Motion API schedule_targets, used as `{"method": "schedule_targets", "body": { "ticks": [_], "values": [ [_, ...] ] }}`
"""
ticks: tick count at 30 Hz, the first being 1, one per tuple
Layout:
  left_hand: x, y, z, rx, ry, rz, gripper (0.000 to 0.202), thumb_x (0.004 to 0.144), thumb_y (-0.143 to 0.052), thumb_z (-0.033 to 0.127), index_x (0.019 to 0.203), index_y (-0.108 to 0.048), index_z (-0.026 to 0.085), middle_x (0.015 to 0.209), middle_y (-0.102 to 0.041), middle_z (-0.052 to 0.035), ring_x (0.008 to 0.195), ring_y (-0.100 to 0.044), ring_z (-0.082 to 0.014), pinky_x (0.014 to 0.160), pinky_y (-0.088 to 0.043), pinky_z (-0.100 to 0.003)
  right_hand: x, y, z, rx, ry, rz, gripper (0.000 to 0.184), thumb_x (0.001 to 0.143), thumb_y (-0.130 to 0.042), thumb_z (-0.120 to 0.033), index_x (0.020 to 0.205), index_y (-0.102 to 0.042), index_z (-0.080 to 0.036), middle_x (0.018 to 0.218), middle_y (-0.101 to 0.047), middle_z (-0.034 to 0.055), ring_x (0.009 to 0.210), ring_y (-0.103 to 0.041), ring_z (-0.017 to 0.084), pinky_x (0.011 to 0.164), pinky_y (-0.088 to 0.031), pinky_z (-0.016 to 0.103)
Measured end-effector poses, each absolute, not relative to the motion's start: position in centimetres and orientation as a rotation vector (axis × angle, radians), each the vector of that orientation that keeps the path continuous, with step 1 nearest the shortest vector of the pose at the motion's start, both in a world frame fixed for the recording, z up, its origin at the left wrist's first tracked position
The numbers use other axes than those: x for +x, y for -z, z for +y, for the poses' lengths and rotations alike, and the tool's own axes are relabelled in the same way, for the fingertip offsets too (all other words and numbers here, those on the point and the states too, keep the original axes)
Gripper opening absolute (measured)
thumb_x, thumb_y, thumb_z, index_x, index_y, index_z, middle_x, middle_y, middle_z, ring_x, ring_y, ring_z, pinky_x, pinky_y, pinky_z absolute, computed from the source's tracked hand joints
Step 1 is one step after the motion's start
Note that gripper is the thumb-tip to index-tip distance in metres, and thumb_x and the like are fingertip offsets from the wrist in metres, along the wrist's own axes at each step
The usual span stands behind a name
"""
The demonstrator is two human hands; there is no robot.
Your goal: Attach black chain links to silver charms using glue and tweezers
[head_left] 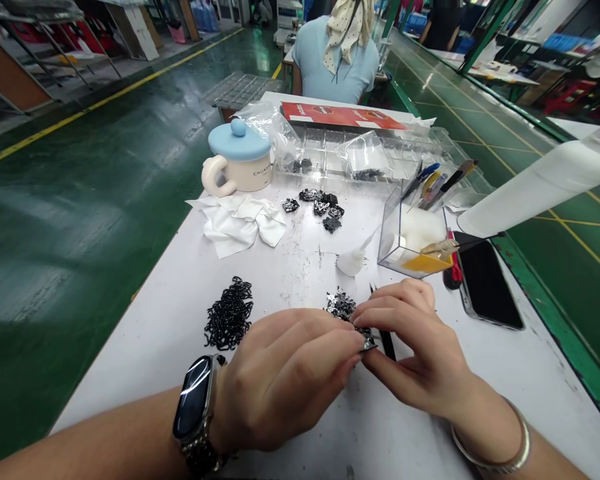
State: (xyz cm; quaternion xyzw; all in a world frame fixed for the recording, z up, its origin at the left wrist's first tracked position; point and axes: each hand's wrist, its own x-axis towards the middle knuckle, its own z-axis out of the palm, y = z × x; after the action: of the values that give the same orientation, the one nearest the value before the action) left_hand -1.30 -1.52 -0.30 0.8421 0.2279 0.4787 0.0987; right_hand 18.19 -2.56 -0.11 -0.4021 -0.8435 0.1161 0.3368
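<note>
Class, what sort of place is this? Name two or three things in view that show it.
Probably a factory floor or workshop handling small parts: a pile of small black parts lies on the white table, another person is ahead, and a yellow line borders the green floor.

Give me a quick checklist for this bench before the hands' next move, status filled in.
1. Left hand gripping the small dark part: ok, pinched at the fingertips.
2. Right hand on the same part: ok, fingertips meet it.
3. Part's alignment: cannot tell, fingers cover much of it.
4. Black pieces kept apart from the shiny pieces: ok, separate piles.
5. Dark slim tool fully uncovered: not ok, right hand partly hides it.
6. Mug lid on: ok.
</note>
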Motion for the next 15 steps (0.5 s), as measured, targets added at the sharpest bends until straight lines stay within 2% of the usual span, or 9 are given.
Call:
{"method": "schedule_targets", "body": {
  "ticks": [6,10,15],
  "values": [
    [-1.81,0.42,-1.75,2.546,-1.399,0.640,0.034,0.075,-0.062,0.004,0.107,-0.051,0.009,0.089,-0.072,-0.0112,0.089,-0.068,-0.0179,0.081,-0.059,-0.030,18.15,0.07,-2.57,-1.052,-0.320,-2.211,0.016,0.079,-0.056,-0.012,0.092,-0.053,-0.021,0.085,-0.067,0.0021,0.081,-0.056,0.018,0.077,-0.035,0.042],
    [-1.92,0.33,-1.74,2.605,-1.396,0.617,0.028,0.078,-0.061,0.006,0.105,-0.054,0.009,0.093,-0.072,-0.0128,0.093,-0.067,-0.0192,0.080,-0.060,-0.031,18.20,0.04,-2.61,-1.055,-0.314,-2.203,0.014,0.079,-0.055,-0.012,0.090,-0.054,-0.021,0.083,-0.066,0.0017,0.080,-0.056,0.018,0.076,-0.035,0.041],
    [-1.60,0.43,-1.52,2.616,-1.429,0.652,0.032,0.075,-0.065,0.009,0.105,-0.055,0.011,0.092,-0.073,-0.0091,0.091,-0.067,-0.0164,0.079,-0.060,-0.029,17.88,-0.08,-2.60,-1.056,-0.326,-2.197,0.011,0.079,-0.056,-0.013,0.087,-0.053,-0.020,0.080,-0.065,0.0009,0.079,-0.055,0.017,0.075,-0.034,0.040]
  ]
}}
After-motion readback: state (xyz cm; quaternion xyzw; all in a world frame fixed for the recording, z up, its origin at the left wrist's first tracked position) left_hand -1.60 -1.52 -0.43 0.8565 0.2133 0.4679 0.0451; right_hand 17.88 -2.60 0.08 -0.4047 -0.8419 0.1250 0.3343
